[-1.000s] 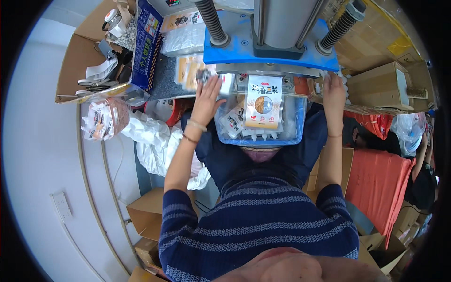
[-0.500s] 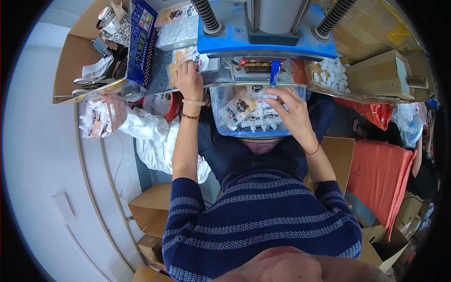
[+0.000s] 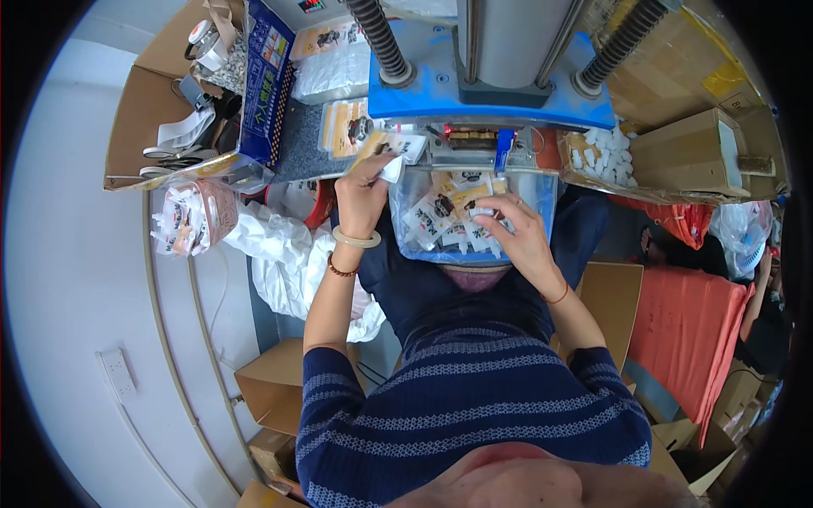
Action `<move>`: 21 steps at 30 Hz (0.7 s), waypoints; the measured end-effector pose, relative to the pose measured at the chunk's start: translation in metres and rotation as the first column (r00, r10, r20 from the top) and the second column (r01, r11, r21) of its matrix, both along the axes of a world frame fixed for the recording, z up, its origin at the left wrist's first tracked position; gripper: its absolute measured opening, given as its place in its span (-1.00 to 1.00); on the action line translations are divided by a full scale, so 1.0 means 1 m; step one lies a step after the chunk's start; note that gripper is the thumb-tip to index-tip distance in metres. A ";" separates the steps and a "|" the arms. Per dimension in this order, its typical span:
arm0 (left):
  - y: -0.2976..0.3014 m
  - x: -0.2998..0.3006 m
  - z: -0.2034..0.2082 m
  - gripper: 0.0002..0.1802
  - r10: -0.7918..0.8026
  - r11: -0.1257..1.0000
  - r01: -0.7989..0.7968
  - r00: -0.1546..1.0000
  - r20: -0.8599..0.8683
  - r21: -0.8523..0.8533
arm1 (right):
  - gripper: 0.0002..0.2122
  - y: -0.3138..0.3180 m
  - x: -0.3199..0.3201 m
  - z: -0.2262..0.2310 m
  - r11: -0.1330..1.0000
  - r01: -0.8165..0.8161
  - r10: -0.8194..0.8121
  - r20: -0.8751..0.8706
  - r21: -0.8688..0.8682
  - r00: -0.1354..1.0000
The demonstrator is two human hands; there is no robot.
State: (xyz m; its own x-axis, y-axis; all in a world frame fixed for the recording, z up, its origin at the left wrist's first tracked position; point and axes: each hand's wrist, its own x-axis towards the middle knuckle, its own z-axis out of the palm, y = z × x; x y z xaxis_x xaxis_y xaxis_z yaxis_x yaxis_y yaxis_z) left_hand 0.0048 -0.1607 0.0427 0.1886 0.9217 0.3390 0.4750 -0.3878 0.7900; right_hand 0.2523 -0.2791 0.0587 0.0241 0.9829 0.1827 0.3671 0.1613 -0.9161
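My left hand (image 3: 361,201) pinches a flat printed pouch (image 3: 378,151), white and yellow, in front of the worktop's edge. My right hand (image 3: 523,235) is over the blue bin (image 3: 428,256) on my lap, thumb and fingers closed on a small white plastic spout (image 3: 482,212). Printed pouches with white spouts (image 3: 436,212) lie loosely in the bin. More flat pouches (image 3: 341,127) are stacked on the grey worktop beyond my left hand. Ahead of my hands is a press with a blue plate (image 3: 423,102), its metal fixture (image 3: 474,140) beneath.
An open carton of small white spouts (image 3: 603,157) stands at the right. A dark blue box (image 3: 267,93) and a carton of tape rolls and odds and ends (image 3: 182,135) are at the left. A pink basket (image 3: 216,212) of pouches hangs below them. Another person's arm (image 3: 756,296) shows far right.
My left hand has come back from the pouch stack toward me, now with a pouch in it. My right hand has lowered over the bin. The view has shifted slightly.
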 end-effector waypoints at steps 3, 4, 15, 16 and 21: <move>-0.021 0.013 0.023 -0.80 -0.020 0.979 0.047 0.990 0.136 -0.199 | -0.79 0.013 -0.006 0.016 0.993 0.002 -0.004 0.015 0.122 1.000; -0.025 0.015 0.022 -0.81 -0.061 0.969 0.093 0.988 0.142 -0.229 | -0.79 0.017 -0.008 0.030 0.993 0.008 -0.010 0.015 0.115 1.000; -0.028 0.033 0.031 -0.75 -0.462 0.634 0.470 0.867 0.187 -0.615 | -0.78 0.046 0.028 0.075 0.919 -0.344 0.185 0.563 0.190 0.805; -0.027 0.038 0.025 -0.75 -0.417 0.515 0.550 0.831 0.368 -0.658 | -0.76 0.048 0.029 0.067 0.950 -0.304 0.237 0.482 0.066 0.844; -0.005 0.075 -0.011 -0.71 0.074 0.257 0.696 0.677 0.732 -0.670 | -0.70 0.047 0.053 0.026 0.963 0.149 -0.235 0.429 0.223 0.872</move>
State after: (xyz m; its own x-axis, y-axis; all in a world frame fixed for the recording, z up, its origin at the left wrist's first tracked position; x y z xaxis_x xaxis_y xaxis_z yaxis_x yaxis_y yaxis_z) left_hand 0.0795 -0.1658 0.0320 0.6890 0.5776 -0.4378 -0.1362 0.6964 0.7046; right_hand 0.3050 -0.2320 0.0847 0.0827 0.9172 0.3899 0.7713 0.1888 -0.6079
